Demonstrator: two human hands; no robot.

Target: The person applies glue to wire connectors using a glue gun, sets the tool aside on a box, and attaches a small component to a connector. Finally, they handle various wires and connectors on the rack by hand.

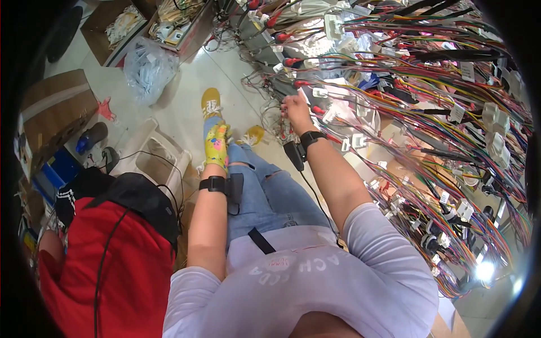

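Note:
My right hand [297, 114] is bare, its fingers curled beside the ends of the hanging wires on the right. Whatever lies in its fingers, if anything, is too small to make out. Close to it are a red-capped connector [319, 110] and a tangle of thin wire ends [274, 102]. My left hand [216, 145], in a yellow patterned glove, hangs low in front of my left leg. Its fingers look loose, and no held thing shows. Each wrist wears a black strap with a dark box; a cable runs from the right one.
Bundles of coloured wire harnesses [428, 107] with white connectors fill the right side. Cardboard boxes [112, 34] and a clear plastic bag [147, 70] lie on the tiled floor. A beige plastic stool [160, 155] and a red garment [115, 253] are at my left.

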